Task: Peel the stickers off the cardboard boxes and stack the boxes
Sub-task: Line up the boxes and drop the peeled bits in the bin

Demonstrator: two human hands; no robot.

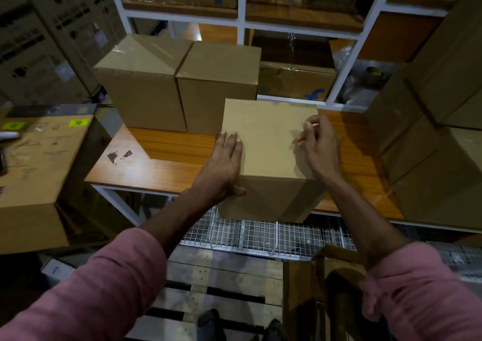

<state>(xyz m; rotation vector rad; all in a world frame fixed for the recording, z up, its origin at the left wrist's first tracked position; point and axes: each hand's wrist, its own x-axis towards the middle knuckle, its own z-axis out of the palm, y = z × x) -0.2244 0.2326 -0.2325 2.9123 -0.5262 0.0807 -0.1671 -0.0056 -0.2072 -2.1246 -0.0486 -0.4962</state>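
On the wooden table [161, 158], right at its near edge, sits a plain cardboard box [268, 142], and both hands are on it. Left hand [224, 163] lies flat on the top's left side, fingers straight, thumb hooked over the front edge, so it's pressing down, not really grabbing. Right hand [317, 145] is curled near the top's right edge, fingertips pinched on something small and pale. Probably the sticker, but it's too tiny to say for sure. Two more boxes [180, 85] stand side by side, touching, behind it. Pink sleeves [109, 288] on both arms.
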